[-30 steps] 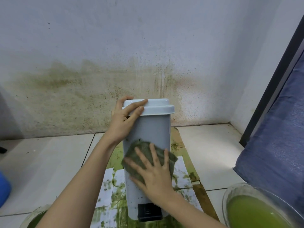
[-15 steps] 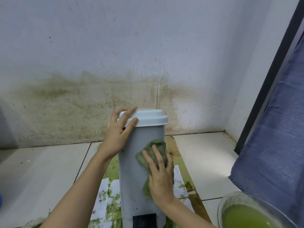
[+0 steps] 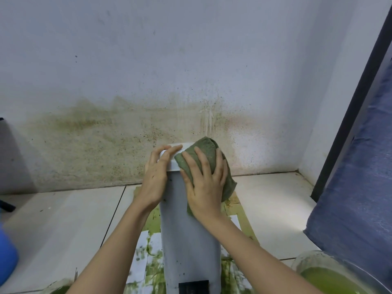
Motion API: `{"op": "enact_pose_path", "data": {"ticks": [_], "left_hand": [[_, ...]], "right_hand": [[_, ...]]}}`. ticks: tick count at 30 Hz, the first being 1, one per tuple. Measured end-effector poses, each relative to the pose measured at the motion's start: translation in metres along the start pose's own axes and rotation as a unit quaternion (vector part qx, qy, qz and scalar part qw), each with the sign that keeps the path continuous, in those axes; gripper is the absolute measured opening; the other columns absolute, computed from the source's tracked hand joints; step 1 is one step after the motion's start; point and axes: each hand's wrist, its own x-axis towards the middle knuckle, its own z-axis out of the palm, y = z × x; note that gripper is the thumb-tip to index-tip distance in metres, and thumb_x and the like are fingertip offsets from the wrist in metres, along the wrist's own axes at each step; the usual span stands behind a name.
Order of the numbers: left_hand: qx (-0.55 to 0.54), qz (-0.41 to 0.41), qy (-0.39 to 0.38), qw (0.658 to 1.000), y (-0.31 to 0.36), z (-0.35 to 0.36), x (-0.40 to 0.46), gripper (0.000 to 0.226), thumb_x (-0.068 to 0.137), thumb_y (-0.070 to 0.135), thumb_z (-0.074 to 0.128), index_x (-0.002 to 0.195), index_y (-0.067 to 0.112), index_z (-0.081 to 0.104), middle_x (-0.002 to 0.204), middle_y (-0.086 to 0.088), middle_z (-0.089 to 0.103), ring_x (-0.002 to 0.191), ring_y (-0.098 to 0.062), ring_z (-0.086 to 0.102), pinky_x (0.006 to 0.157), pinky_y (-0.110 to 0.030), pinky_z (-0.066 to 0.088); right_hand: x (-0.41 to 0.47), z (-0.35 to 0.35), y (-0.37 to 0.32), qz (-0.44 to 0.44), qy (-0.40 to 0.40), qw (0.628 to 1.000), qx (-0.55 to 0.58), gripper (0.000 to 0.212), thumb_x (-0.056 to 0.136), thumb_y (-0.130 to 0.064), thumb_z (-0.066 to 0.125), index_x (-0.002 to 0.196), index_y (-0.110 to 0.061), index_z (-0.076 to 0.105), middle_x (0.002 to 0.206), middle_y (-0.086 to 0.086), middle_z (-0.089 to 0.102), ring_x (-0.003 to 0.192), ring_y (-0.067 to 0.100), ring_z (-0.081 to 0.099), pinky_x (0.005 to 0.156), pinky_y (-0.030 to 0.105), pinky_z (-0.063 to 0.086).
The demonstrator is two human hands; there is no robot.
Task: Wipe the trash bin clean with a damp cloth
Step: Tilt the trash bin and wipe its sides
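Observation:
A tall pale grey trash bin [image 3: 186, 236] with a white lid [image 3: 176, 164] stands upright on stained paper sheets on the floor, its black pedal [image 3: 194, 287] at the bottom front. My left hand [image 3: 156, 177] grips the bin's upper left side, fingers over the lid edge. My right hand [image 3: 204, 183] presses a green damp cloth [image 3: 206, 151] flat against the lid's right part and the bin's top front. The cloth drapes over the right side of the lid and hides it.
A glass bowl of green liquid [image 3: 324, 276] sits at the lower right. A blue fabric-covered object [image 3: 360, 198] stands on the right. The wall [image 3: 106, 134] behind is stained green-brown. A blue object [image 3: 6, 253] shows at the left edge. Stained paper sheets [image 3: 148, 257] lie under the bin.
My right hand has slid the cloth up from the bin's middle front onto the lid. My left hand has stayed on the upper left of the bin. The view has tilted upward.

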Motion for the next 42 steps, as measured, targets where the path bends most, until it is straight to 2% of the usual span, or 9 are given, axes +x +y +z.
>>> {"op": "enact_pose_path", "data": {"ticks": [5,12,17,21,27,30,35,38,42], "left_hand": [[0.010,0.001,0.017,1.000,-0.005,0.001,0.006,0.046,0.093,0.050,0.018,0.112,0.050,0.059,0.125,0.020,0.040,0.125,-0.007,0.034,0.108,-0.034,0.029],[0.007,-0.022,0.015,1.000,0.002,0.004,0.009,0.046,0.079,0.064,0.027,0.111,0.051,0.057,0.126,0.019,0.039,0.122,-0.010,0.035,0.103,-0.035,0.034],[0.083,-0.010,-0.001,0.997,0.002,0.003,0.012,0.034,0.091,0.061,0.026,0.111,0.056,0.053,0.126,0.021,0.032,0.129,-0.017,0.030,0.110,-0.045,0.028],[0.101,0.034,0.001,0.994,-0.004,-0.001,0.009,0.034,0.085,0.066,0.033,0.113,0.058,0.051,0.127,0.019,0.033,0.130,-0.016,0.031,0.110,-0.043,0.031],[0.138,0.069,-0.002,0.988,-0.002,0.007,0.008,0.058,0.065,0.071,0.059,0.118,0.053,0.048,0.126,0.017,0.030,0.126,-0.017,0.032,0.102,-0.032,0.035],[0.163,0.111,0.022,0.980,-0.009,0.007,0.006,0.067,0.062,0.068,0.062,0.123,0.044,0.048,0.128,0.011,0.032,0.123,-0.023,0.035,0.100,-0.033,0.035],[0.150,0.099,0.025,0.983,-0.016,0.001,0.008,0.068,0.062,0.062,0.068,0.123,0.042,0.049,0.132,0.007,0.033,0.123,-0.022,0.039,0.105,-0.040,0.039],[0.145,0.120,0.021,0.982,-0.014,0.006,0.003,0.067,0.062,0.060,0.069,0.123,0.039,0.051,0.130,0.008,0.035,0.122,-0.018,0.039,0.101,-0.023,0.036],[0.129,0.133,-0.010,0.983,-0.015,0.000,-0.004,0.067,0.062,0.056,0.073,0.122,0.035,0.053,0.132,0.004,0.037,0.118,0.007,0.035,0.097,-0.004,0.027]], "right_hand": [[-0.071,0.011,0.020,-0.032,-0.051,0.995,-0.077,0.052,0.102,-0.041,0.012,0.152,-0.028,0.001,0.160,-0.008,-0.008,0.147,0.027,-0.010,0.118,0.042,0.005],[-0.046,0.012,0.000,-0.002,-0.073,0.993,-0.098,0.050,0.102,-0.040,0.021,0.150,-0.029,0.014,0.159,-0.005,0.011,0.139,0.041,0.016,0.113,0.054,0.011],[-0.121,0.004,0.022,-0.262,-0.169,0.946,-0.093,0.049,0.096,-0.038,0.039,0.144,-0.041,0.028,0.153,-0.014,0.028,0.146,0.029,0.011,0.118,0.049,0.002],[-0.148,-0.012,0.049,-0.316,-0.234,0.916,-0.085,0.044,0.098,-0.048,0.035,0.142,-0.045,0.033,0.149,-0.020,0.033,0.147,0.015,0.009,0.120,0.039,0.003],[-0.055,-0.002,0.038,-0.084,-0.162,0.982,-0.055,0.053,0.097,-0.057,0.021,0.146,-0.037,0.020,0.156,-0.011,0.015,0.147,0.023,-0.001,0.116,0.054,0.007],[-0.081,0.000,0.029,-0.069,-0.159,0.984,-0.038,0.049,0.100,-0.048,0.020,0.148,-0.035,0.018,0.154,-0.004,0.021,0.146,0.028,0.004,0.116,0.053,0.007],[-0.184,-0.026,0.043,-0.192,-0.323,0.926,0.047,0.041,0.103,-0.039,0.023,0.135,-0.030,0.047,0.138,-0.013,0.051,0.142,0.010,0.024,0.120,0.035,0.004],[-0.201,-0.030,0.032,-0.183,-0.441,0.874,0.094,0.045,0.102,-0.043,0.019,0.123,-0.031,0.057,0.125,-0.019,0.061,0.135,0.002,0.035,0.117,0.029,0.019],[-0.193,-0.018,0.011,-0.224,-0.507,0.827,0.092,0.052,0.100,-0.042,0.017,0.132,-0.022,0.053,0.137,-0.008,0.054,0.140,0.005,0.029,0.117,0.027,0.014]]}}
